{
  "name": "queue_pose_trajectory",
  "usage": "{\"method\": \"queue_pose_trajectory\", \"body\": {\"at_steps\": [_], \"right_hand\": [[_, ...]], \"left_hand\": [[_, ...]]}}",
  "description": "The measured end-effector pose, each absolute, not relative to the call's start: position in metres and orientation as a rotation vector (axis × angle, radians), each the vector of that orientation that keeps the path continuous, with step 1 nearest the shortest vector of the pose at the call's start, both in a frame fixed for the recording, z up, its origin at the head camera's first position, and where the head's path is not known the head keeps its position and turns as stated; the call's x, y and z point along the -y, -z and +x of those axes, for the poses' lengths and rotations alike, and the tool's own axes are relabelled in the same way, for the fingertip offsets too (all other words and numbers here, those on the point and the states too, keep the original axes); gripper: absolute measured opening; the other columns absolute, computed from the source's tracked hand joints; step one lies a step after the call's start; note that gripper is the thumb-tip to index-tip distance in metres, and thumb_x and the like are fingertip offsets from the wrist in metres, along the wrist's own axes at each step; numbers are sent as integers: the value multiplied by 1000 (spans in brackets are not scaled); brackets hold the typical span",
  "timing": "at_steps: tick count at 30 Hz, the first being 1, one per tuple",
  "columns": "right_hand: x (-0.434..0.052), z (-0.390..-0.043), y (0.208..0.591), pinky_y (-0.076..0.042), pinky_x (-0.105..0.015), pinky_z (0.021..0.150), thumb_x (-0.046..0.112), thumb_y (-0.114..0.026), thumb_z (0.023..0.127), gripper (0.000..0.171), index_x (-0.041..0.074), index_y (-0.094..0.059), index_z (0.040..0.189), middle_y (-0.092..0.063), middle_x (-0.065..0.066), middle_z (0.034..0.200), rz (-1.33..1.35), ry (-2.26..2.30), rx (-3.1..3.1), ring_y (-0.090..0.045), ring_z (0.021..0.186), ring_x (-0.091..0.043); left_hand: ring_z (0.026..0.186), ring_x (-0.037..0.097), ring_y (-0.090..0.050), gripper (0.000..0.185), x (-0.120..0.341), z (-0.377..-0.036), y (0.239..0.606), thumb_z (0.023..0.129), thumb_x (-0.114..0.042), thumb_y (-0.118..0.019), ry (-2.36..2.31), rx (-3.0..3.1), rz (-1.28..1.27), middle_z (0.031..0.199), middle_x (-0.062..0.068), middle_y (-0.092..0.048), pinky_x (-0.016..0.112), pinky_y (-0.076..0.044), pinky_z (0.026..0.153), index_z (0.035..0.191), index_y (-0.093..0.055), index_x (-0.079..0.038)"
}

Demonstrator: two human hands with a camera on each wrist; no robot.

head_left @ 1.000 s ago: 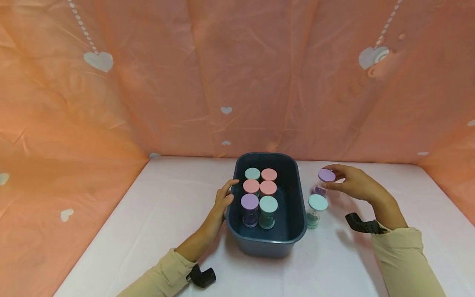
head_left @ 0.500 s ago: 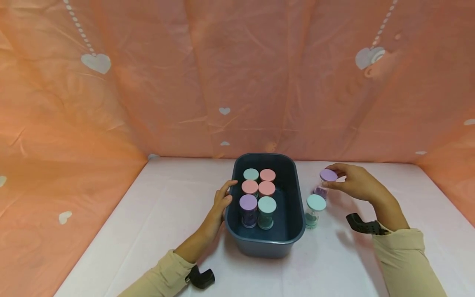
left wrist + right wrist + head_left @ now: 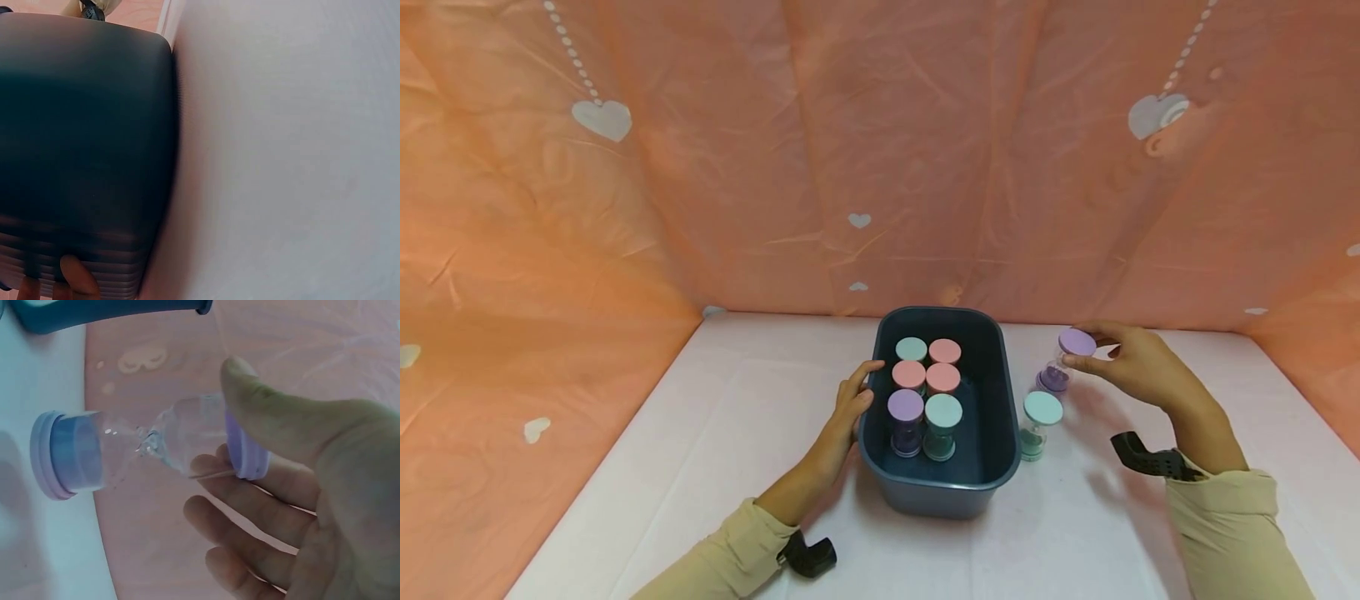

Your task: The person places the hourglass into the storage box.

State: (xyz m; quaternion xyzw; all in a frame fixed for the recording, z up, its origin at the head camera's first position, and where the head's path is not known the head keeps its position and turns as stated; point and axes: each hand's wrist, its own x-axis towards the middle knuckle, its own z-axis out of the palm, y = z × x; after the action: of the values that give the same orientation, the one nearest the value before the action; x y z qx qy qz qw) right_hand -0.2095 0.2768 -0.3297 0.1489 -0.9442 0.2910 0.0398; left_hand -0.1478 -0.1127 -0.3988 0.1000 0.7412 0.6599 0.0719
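Observation:
A dark blue plastic bin [image 3: 925,504] stands on the white table with several sand timers inside. Among them are a purple-capped timer [image 3: 906,407] and mint-capped and pink-capped ones. My left hand [image 3: 842,417] rests against the bin's left outer wall, its fingertips [image 3: 78,278] touching the ribbed side. To the right of the bin, my right hand [image 3: 1142,362] holds a purple sand timer [image 3: 181,434] by its upper cap and bulb, thumb on one side and fingers on the other. That timer leans, with its lower end toward the bin. Just in front stands a mint-capped timer [image 3: 1037,425].
The mint-capped timer outside stands close to the bin's right wall. An orange sheet with pale hearts [image 3: 602,121] forms the back and sides around the table [image 3: 760,375]. Black wrist cameras [image 3: 808,557] are strapped to both wrists.
My right hand has shifted slightly right and away, tilting the purple sand timer's top to the right. The left hand and the bin stay put.

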Motion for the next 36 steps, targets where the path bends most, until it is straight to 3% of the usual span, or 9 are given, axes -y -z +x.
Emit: {"method": "queue_pose_trajectory", "body": {"at_steps": [3,8,11,27,36], "right_hand": [[-277,-207,326,-50,-38,89,43,-74,87,54,7,-64,127,-69,-14,117,455,-899,2845,-59,109,-29],[-276,-199,318,-43,-14,79,43,-75,86,54,10,-64,128,-68,-10,115,410,-951,2798,-53,99,-6],[-274,-194,312,-42,-13,78,42,-75,86,54,10,-64,128,-67,-10,116,395,-994,2778,-50,95,1],[-267,-184,300,-43,-13,74,39,-78,84,54,13,-64,129,-65,-5,115,366,-1027,2725,-52,93,-1],[-263,-181,298,-43,-14,73,38,-79,83,49,18,-66,126,-63,14,104,360,-1064,2679,-54,91,-3]], "left_hand": [[141,30,-25,50,113,-148,399,98,-47,-33,-1978,-2231,303,148,4,-25,62,-28,109,148,-33,-40],[142,31,-24,51,112,-147,398,98,-47,-33,-1976,-2226,305,150,4,-23,64,-26,111,149,-33,-39],[142,31,-23,51,112,-147,397,98,-46,-32,-1973,-2227,304,150,4,-23,65,-25,111,149,-32,-39],[143,30,-23,51,112,-147,397,98,-48,-32,-1964,-2238,300,149,4,-25,63,-27,110,148,-33,-40],[146,32,-20,51,113,-147,397,98,-47,-31,-1963,-2238,309,152,4,-22,68,-24,111,149,-32,-40]]}}
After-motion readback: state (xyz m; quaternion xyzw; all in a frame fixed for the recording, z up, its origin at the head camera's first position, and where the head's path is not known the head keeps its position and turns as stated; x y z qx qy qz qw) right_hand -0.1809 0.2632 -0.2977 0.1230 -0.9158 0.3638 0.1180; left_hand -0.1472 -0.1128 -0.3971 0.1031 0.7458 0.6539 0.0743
